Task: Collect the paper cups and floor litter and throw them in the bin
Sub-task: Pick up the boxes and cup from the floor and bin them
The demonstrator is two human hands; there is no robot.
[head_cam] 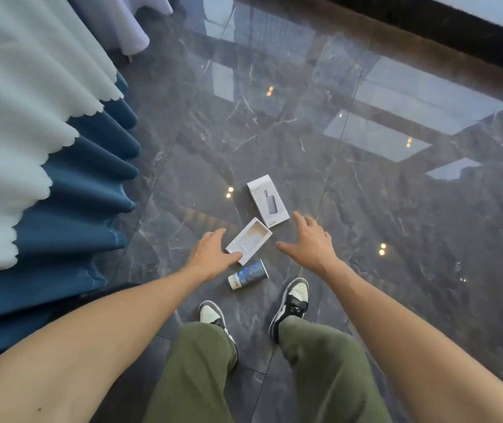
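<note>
On the dark marble floor lie three bits of litter. A blue paper cup with a white base lies on its side just ahead of my shoes. Beyond it sits an open white box tray, and farther still a white box lid printed with a product picture. My left hand hovers at the tray's left edge, fingers spread, thumb over its near corner. My right hand is spread open to the right of the tray, below the lid. Neither hand holds anything.
A table draped in white and blue pleated cloth stands close on the left. Another white-covered table is at the far left. A dark wall base runs along the top right. My shoes stand just behind the cup.
</note>
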